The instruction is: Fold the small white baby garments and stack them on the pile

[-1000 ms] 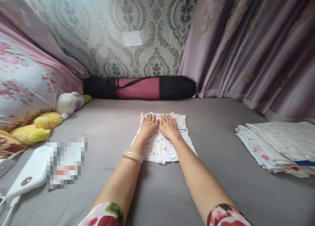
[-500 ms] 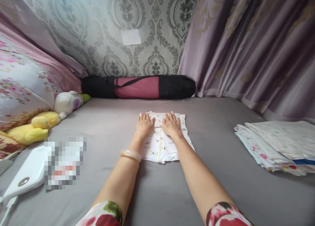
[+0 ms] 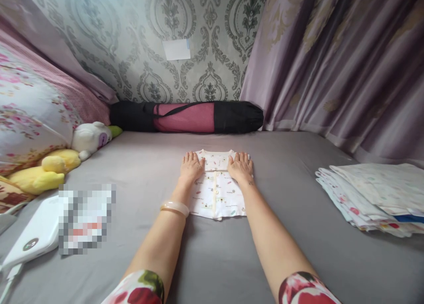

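A small white printed baby garment point(image 3: 217, 189) lies folded flat in the middle of the grey bed sheet point(image 3: 212, 251). My left hand point(image 3: 190, 167) rests palm down on its far left edge, fingers stretched out. My right hand point(image 3: 241, 166) lies flat on its far right edge, fingers spread. Neither hand grips anything. A pale bangle point(image 3: 175, 207) circles my left wrist.
A stack of folded printed cloths point(image 3: 371, 196) sits at the right. A black and pink rolled mat bag point(image 3: 187, 117) lies along the wall. Plush toys point(image 3: 62, 160), a floral pillow point(image 3: 29, 118) and a white device point(image 3: 33, 242) occupy the left. Curtains point(image 3: 338, 65) hang at the right.
Both hands have slid apart from the middle of the garment out to its left and right edges, smoothing it flat.
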Tool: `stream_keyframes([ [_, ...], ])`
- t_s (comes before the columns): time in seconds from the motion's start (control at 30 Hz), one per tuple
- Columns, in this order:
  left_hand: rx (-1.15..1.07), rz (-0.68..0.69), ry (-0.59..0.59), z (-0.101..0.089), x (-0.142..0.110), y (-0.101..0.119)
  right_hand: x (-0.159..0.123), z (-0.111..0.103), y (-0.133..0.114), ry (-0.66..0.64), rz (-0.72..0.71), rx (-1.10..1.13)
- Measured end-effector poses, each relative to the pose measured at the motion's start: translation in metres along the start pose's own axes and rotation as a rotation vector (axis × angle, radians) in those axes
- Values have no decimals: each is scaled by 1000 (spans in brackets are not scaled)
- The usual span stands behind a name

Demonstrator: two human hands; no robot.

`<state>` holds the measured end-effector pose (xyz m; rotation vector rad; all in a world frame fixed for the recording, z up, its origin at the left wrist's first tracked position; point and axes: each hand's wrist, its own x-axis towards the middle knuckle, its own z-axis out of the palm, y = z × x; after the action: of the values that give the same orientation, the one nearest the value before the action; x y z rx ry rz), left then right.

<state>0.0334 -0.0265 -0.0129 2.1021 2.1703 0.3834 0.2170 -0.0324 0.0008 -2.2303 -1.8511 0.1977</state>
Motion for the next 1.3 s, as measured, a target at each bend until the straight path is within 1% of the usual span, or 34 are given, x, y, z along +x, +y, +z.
stream_keyframes([
  [0.07, 3, -10, -36, 0, 0, -1, 0, 1, 2, -21, 10, -9],
  [0.23, 7, -24, -80, -3, 0, -1, 1, 1, 2, -48, 26, -22],
  [0.33, 27, -30, -56, -5, 0, 1, 1, -1, 1, -46, 24, -6],
  [0.4, 50, -15, 0, -8, 0, 4, 0, -3, -3, -20, -8, -4],
  [0.47, 68, 44, 62, -10, -1, 11, -1, -5, -9, 0, -84, -2],
  [0.53, 76, 135, 89, -12, -4, 20, -5, -5, -17, -4, -186, 10],
  [0.63, 78, 233, 46, -7, -7, 28, -11, 0, -25, -49, -289, 21],
  [0.7, 70, 256, 2, 0, -8, 27, -14, 4, -27, -75, -306, 20],
  [0.77, 59, 278, -3, 9, -8, 23, -17, 9, -26, -73, -307, 20],
  [0.8, 56, 295, 20, 13, -7, 21, -17, 11, -26, -58, -310, 21],
  [0.9, 45, 339, 142, 19, -7, 17, -17, 12, -25, -38, -308, 35],
  [0.97, 31, 344, 208, 17, -9, 17, -15, 7, -24, -94, -315, 68],
  [1.03, 40, 354, 241, 12, -15, 16, -14, -2, -18, -182, -335, 124],
  [1.07, 56, 362, 248, 8, -20, 14, -14, -7, -13, -202, -350, 157],
  [1.1, 78, 368, 249, 3, -25, 11, -15, -13, -6, -194, -365, 190],
  [1.17, 117, 361, 238, -8, -38, 0, -20, -24, 13, -98, -370, 246],
  [1.2, 127, 340, 227, -14, -44, -8, -24, -29, 25, -39, -349, 265],
  [1.23, 130, 308, 214, -20, -51, -16, -28, -34, 37, 6, -303, 277],
  [1.3, 107, 214, 174, -31, -64, -36, -39, -42, 62, 20, -163, 280],
])
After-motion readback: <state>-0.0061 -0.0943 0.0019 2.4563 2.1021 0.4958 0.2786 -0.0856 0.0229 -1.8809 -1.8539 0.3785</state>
